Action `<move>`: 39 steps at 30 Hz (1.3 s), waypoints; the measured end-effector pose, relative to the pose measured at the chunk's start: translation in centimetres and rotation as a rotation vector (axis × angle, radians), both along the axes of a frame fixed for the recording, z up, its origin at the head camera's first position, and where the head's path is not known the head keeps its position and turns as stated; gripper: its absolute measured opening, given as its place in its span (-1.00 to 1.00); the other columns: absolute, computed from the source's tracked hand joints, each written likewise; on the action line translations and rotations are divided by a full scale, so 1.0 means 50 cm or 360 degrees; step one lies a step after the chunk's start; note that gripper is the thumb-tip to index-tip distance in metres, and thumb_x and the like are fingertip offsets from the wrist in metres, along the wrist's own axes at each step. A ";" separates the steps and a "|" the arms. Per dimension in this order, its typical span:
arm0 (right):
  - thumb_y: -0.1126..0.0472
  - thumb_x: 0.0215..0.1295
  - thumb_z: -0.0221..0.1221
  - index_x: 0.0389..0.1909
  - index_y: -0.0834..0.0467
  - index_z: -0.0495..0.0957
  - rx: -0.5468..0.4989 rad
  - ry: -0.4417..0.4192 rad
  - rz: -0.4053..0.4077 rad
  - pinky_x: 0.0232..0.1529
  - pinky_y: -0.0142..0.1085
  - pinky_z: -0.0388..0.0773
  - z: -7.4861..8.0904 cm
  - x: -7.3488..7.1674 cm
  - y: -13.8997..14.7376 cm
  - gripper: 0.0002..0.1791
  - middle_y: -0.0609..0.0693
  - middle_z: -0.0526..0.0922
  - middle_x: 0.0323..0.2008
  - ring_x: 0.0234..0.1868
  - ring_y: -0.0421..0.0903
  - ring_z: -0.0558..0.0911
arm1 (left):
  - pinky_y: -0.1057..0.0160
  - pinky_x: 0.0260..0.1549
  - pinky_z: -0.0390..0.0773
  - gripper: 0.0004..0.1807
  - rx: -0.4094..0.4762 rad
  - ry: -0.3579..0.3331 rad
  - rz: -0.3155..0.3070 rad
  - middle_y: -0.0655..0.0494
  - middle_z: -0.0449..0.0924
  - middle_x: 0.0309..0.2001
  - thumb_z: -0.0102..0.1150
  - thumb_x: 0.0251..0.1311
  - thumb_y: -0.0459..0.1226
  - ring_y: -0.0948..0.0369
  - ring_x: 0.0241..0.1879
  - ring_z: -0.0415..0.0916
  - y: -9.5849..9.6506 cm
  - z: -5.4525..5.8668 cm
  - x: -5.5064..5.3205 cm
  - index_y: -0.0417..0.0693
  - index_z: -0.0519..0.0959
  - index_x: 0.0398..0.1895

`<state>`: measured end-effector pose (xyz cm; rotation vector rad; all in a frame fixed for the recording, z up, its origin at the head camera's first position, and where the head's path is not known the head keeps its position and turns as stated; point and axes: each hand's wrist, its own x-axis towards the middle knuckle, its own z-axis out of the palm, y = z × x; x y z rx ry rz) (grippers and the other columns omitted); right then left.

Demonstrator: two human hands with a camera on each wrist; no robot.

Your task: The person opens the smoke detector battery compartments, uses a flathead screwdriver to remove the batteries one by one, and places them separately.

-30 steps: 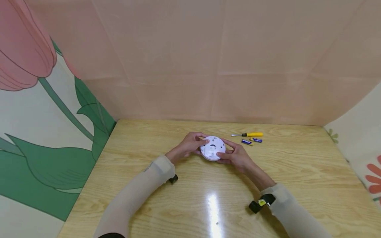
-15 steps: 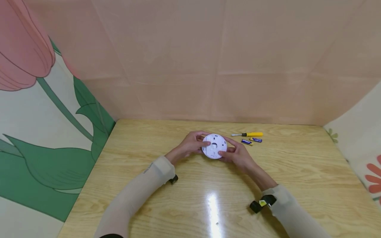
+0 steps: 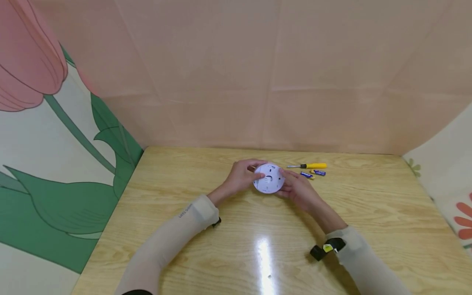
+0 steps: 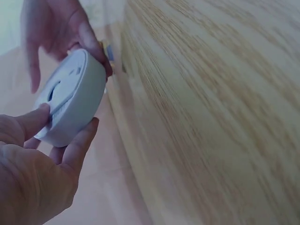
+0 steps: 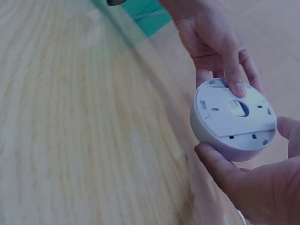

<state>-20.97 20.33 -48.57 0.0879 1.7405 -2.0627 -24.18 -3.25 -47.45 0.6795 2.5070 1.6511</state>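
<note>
A round white plastic device (image 3: 272, 185), thick like a puck, is held above the table with its slotted back facing up. Several small slots and a central hole show on that back. My left hand (image 3: 241, 176) grips it from the left, thumb on the flat back and fingers behind the rim, as the left wrist view shows of the device (image 4: 82, 108). At its right side my right hand (image 3: 300, 190) holds the edge, with the thumb by the rim and fingers underneath. In the right wrist view a finger (image 5: 218, 164) touches the device's side wall.
A screwdriver (image 3: 315, 166) with a yellow handle lies on the wooden table (image 3: 206, 262), beyond the right hand. Two blue-and-yellow batteries (image 3: 318, 173) lie just in front of it. A pinkish cloth backdrop (image 3: 221, 102) rises behind the table's far edge.
The device has moved slightly right and away from me, held in both hands, and has turned a little. My right thumb has shifted from its lower face up to the right rim.
</note>
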 end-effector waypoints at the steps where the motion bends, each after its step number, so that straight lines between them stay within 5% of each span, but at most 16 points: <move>1: -0.14 0.67 0.02 0.53 0.37 0.16 -0.0020 -0.0005 0.0013 0.18 -0.08 0.68 0.001 -0.002 0.002 -0.24 0.05 0.78 0.00 0.00 -0.09 0.79 | 0.33 -0.11 0.66 -0.57 -0.0005 0.0043 -0.0024 0.01 0.76 0.15 0.47 0.28 -0.38 0.15 -0.09 0.69 0.001 0.002 0.001 -0.07 0.72 0.22; 10: -0.23 0.65 0.01 0.47 0.19 0.21 -0.0056 -0.0115 0.0171 0.33 0.06 0.53 0.014 -0.011 0.014 -0.31 0.17 0.70 0.05 0.05 0.08 0.78 | 0.22 0.08 0.67 -0.55 -0.0077 0.0353 -0.0185 -0.05 0.76 0.12 0.48 0.24 -0.42 0.10 0.10 0.67 0.001 0.007 0.010 -0.12 0.71 0.21; 18: -0.16 0.65 0.06 0.40 0.19 0.25 -0.0145 -0.0220 0.0187 0.38 0.09 0.47 0.012 -0.019 0.021 -0.40 0.26 0.63 0.12 0.11 0.15 0.74 | 0.30 0.11 0.65 -0.54 -0.0045 0.0438 -0.0247 -0.04 0.76 0.10 0.47 0.23 -0.44 0.11 0.11 0.67 -0.005 0.008 0.016 -0.11 0.71 0.22; 24: -0.04 0.68 0.07 0.45 0.27 0.26 -0.0194 -0.0158 0.0130 0.44 0.08 0.41 0.009 -0.019 0.016 -0.42 0.21 0.57 0.17 0.12 0.07 0.72 | 0.28 0.12 0.66 -0.53 0.0106 0.0258 -0.0256 -0.11 0.71 0.14 0.42 0.25 -0.49 0.07 0.15 0.64 -0.006 0.008 0.016 -0.16 0.69 0.24; 31: 0.11 0.59 0.21 0.67 0.28 -0.05 -0.0091 0.0049 0.0004 0.42 -0.07 0.47 0.014 -0.016 0.002 -0.13 0.14 0.47 0.25 0.06 -0.16 0.71 | 0.21 0.18 0.63 -0.36 0.0263 0.0046 -0.0206 -0.08 0.61 0.34 0.47 0.23 -0.44 -0.05 0.34 0.55 -0.012 0.005 0.009 -0.13 0.56 0.41; 36: 0.21 0.47 0.34 0.68 0.20 0.01 0.0056 0.0199 -0.0081 0.36 -0.14 0.54 0.010 -0.012 0.001 -0.06 0.28 0.44 0.36 0.08 -0.19 0.69 | 0.22 0.21 0.62 -0.30 0.0178 -0.0192 -0.0135 0.05 0.53 0.44 0.50 0.29 -0.14 0.03 0.38 0.52 -0.021 0.003 0.006 0.13 0.51 0.50; 39: 0.25 0.41 0.40 0.66 0.17 0.10 0.0198 0.0354 -0.0090 0.24 -0.27 0.62 0.005 -0.010 0.001 -0.07 0.33 0.43 0.41 0.12 -0.21 0.66 | 0.14 0.28 0.58 -0.27 0.0093 -0.0264 -0.0153 0.01 0.47 0.49 0.48 0.32 -0.07 0.05 0.40 0.50 -0.027 0.006 0.005 0.09 0.46 0.53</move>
